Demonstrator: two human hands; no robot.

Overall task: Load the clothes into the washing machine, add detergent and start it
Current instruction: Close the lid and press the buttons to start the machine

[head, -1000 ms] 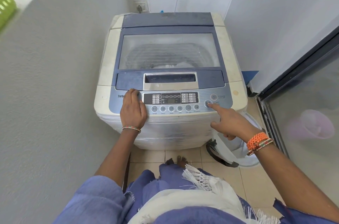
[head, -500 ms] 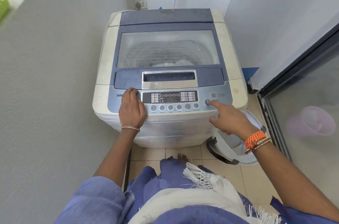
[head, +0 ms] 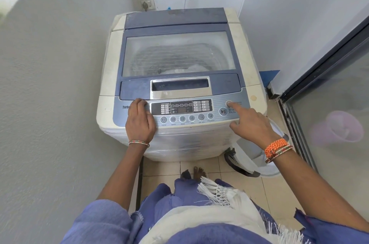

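Filling centre of frame: cream-and-blue top-loading washing machine point(head: 179, 84), tinted transparent lid point(head: 177, 54) closed, pale laundry dimly visible through it at lower right of window. Grey-blue control panel point(head: 179, 111) along front edge, row of round buttons beneath small display. Left hand point(head: 139, 122) resting flat on panel's left end, fingers together, lightly bent, gripping nothing. Right hand point(head: 253, 124) at frame centre-right, index finger extended onto round power button point(head: 228, 103), other fingers curled under, holding nothing.
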